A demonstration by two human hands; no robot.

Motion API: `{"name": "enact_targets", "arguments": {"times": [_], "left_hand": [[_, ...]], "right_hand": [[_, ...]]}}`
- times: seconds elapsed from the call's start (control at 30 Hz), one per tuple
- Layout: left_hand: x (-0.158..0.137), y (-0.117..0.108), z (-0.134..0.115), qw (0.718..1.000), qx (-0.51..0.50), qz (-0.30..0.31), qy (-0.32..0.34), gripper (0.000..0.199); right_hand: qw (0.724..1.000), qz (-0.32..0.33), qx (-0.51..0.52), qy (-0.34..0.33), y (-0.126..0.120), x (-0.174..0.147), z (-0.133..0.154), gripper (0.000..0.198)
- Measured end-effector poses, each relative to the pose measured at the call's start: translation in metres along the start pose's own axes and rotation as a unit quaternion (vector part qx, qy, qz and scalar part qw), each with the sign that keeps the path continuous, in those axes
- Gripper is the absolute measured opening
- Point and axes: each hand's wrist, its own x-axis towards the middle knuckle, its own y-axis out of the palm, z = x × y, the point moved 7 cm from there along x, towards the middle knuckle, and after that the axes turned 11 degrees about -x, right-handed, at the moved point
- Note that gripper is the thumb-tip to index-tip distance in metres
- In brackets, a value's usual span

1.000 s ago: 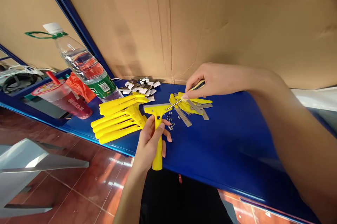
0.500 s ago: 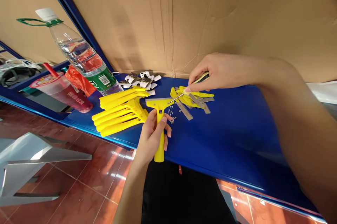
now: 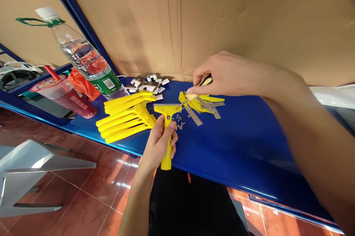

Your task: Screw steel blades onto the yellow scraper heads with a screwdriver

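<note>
— What is the scraper point(image 3: 167, 110) made of?
— Smooth yellow plastic, slightly shiny; the screwdriver shaft point(image 3: 183, 102) looks like bright metal; the loose blades point(image 3: 194, 116) look like flat grey metal.
— And the tabletop point(image 3: 222, 143)?
— Smooth, glossy blue; the panel point(image 3: 249, 18) behind it is matt brown cardboard, lightly creased; the bottle point(image 3: 83, 55) is clear, shiny plastic; the floor point(image 3: 83, 199) is glossy reddish tile.

Looks like a makeshift workshop, judging by the blue bench point(image 3: 235, 136), stacked scrapers point(image 3: 141, 113), loose blades point(image 3: 194, 116), tiny metal bits point(image 3: 179, 126) and a screwdriver point(image 3: 206, 79); backed with cardboard point(image 3: 249, 14), floored in red tile point(image 3: 91, 195), with a cup point(image 3: 73, 100) and bottle point(image 3: 83, 57) alongside.
</note>
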Motion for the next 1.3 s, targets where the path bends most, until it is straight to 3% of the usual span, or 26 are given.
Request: {"name": "enact_targets", "arguments": {"times": [0.13, 0.37, 0.53, 0.63, 0.7, 0.8, 1.13, 1.3], "left_hand": [[0.001, 0.001, 0.004, 0.999, 0.006, 0.036, -0.031, 0.045], [0.001, -0.002, 0.008, 0.998, 0.004, 0.049, -0.039, 0.038], [0.002, 0.000, 0.006, 0.998, 0.000, 0.050, -0.036, 0.040], [0.001, 0.001, 0.006, 0.998, 0.001, 0.052, -0.039, 0.042], [0.000, 0.001, 0.006, 0.998, 0.005, 0.054, -0.040, 0.042], [-0.001, 0.001, 0.005, 0.998, 0.008, 0.051, -0.037, 0.043], [-0.001, 0.002, 0.004, 0.998, 0.005, 0.046, -0.037, 0.043], [-0.002, 0.002, 0.003, 0.998, 0.002, 0.047, -0.035, 0.044]], "right_hand": [[1.000, -0.027, -0.005, -0.010, -0.006, -0.002, 0.009, 0.023], [0.998, -0.066, 0.011, 0.007, -0.007, -0.001, 0.012, 0.045], [0.997, -0.049, 0.045, -0.032, -0.007, -0.004, 0.021, 0.015], [0.998, -0.041, 0.055, -0.012, -0.006, -0.006, 0.017, 0.023], [0.997, -0.060, 0.046, 0.012, -0.007, -0.006, 0.011, 0.018], [0.997, -0.061, 0.039, -0.001, -0.006, -0.006, 0.007, 0.015], [0.998, -0.049, 0.019, 0.014, -0.009, -0.004, 0.006, 0.039], [0.997, -0.063, 0.030, 0.025, -0.009, -0.003, 0.003, 0.032]]}}
